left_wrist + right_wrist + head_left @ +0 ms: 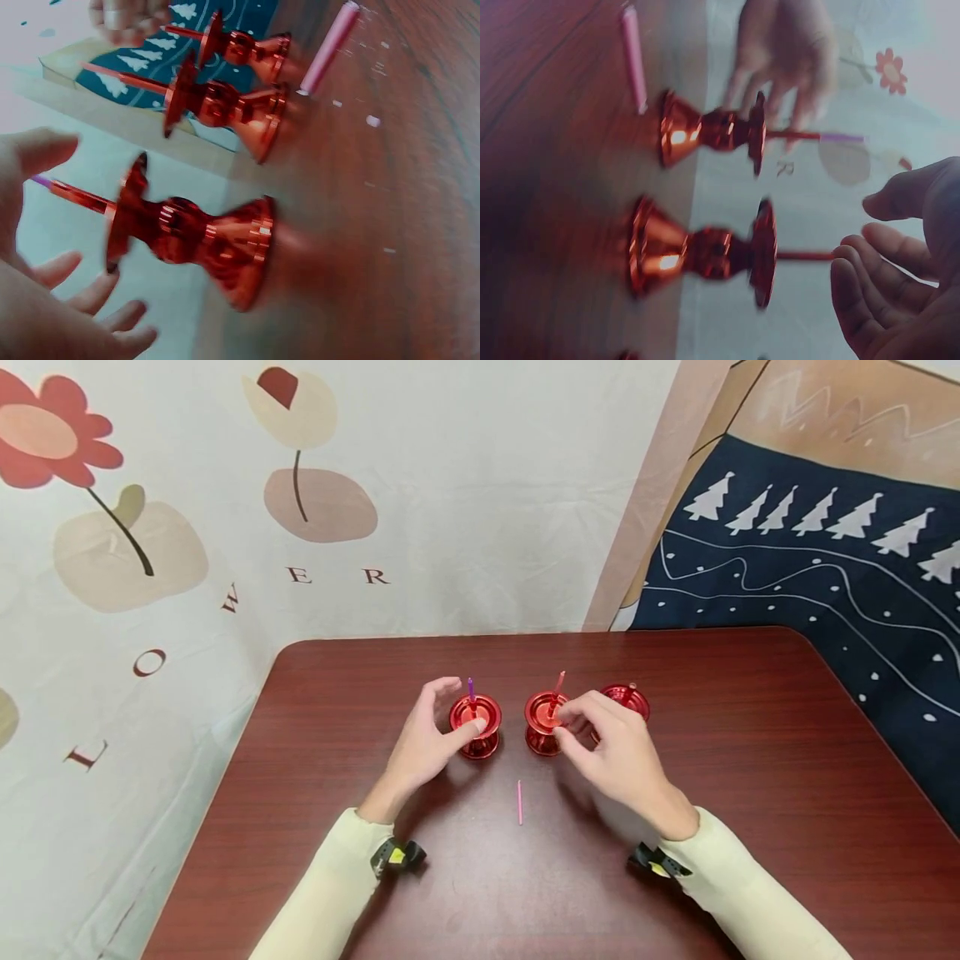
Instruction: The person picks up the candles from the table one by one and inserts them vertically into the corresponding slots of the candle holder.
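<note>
The left red metallic candle holder stands upright with a thin purple candle in its stem. My left hand is spread around it, the thumb over the dish edge in the head view. Beside it, the middle red holder bears a slim coral candle. My right hand is close to this holder's right side, fingers bent loosely with a gap to the thumb. Partly behind that hand is a third red holder, with only a short red stem rising from it.
A thin pink candle lies on the brown wooden table, in front of the holders. The table's far edge meets a cloth backdrop with printed flowers. A dark cloth with white trees hangs at the right.
</note>
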`<control>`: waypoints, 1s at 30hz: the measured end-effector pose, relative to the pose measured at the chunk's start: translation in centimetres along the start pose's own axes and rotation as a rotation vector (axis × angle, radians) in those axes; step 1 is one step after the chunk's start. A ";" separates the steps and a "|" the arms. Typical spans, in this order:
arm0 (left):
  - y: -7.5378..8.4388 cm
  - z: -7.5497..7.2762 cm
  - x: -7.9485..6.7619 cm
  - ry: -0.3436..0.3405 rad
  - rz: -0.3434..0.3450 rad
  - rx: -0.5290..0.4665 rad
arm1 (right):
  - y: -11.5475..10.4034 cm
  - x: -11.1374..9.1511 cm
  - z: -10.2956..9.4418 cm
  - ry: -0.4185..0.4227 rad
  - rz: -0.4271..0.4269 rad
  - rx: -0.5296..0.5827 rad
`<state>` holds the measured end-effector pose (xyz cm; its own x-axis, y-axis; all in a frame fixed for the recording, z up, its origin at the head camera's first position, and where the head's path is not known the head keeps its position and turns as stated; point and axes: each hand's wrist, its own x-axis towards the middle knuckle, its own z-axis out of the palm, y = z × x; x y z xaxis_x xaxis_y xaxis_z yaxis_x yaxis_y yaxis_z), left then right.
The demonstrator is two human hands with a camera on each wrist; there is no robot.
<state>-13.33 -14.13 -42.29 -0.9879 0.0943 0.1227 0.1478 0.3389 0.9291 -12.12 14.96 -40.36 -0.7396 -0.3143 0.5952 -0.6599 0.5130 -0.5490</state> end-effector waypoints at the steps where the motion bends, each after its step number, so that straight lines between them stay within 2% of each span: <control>1: 0.5 -0.1 -0.1 0.047 0.027 -0.007 | 0.3 -0.3 -0.5 0.012 0.006 -0.006; 3: 1.6 -0.3 -0.6 0.152 0.089 -0.014 | 1.1 -0.8 -1.4 0.042 0.018 -0.027; 6: 3.4 -0.4 -1.4 0.303 0.238 -0.006 | 2.0 -1.4 -2.6 0.098 0.046 -0.037; 8: 4.4 -0.3 -2.2 0.362 0.336 0.008 | 2.8 -1.7 -3.4 0.141 0.063 -0.038; 9: 4.9 -0.1 -2.6 0.365 0.386 0.005 | 3.1 -1.9 -3.7 0.162 0.074 -0.040; 11: 5.6 0.4 -3.5 0.312 0.454 -0.019 | 3.8 -2.0 -4.4 0.194 0.093 -0.042; 13: 6.2 1.1 -4.3 0.187 0.453 -0.054 | 4.6 -2.1 -5.0 0.220 0.119 -0.036; 16: 6.4 2.2 -5.1 -0.048 0.341 -0.028 | 5.8 -2.3 -5.7 0.241 0.166 0.001; 19: 5.9 3.2 -5.2 -0.250 0.197 0.095 | 6.8 -2.5 -6.0 0.234 0.236 0.067; 21: 5.2 3.8 -5.0 -0.343 0.128 0.198 | 7.4 -2.6 -6.1 0.199 0.284 0.126; 23: 4.4 4.4 -4.8 -0.401 0.084 0.297 | 7.9 -2.6 -6.1 0.144 0.322 0.182; 25: 3.6 4.9 -4.7 -0.428 0.060 0.372 | 8.5 -2.7 -6.1 0.077 0.346 0.228; 30: 1.2 6.0 -4.3 -0.396 0.063 0.475 | 9.5 -2.9 -6.0 -0.061 0.389 0.258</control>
<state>-8.58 -8.54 -43.80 -0.8979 0.4372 -0.0507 0.2999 0.6922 0.6565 -15.41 25.53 -43.74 -0.9397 -0.1889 0.2851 -0.3382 0.3895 -0.8567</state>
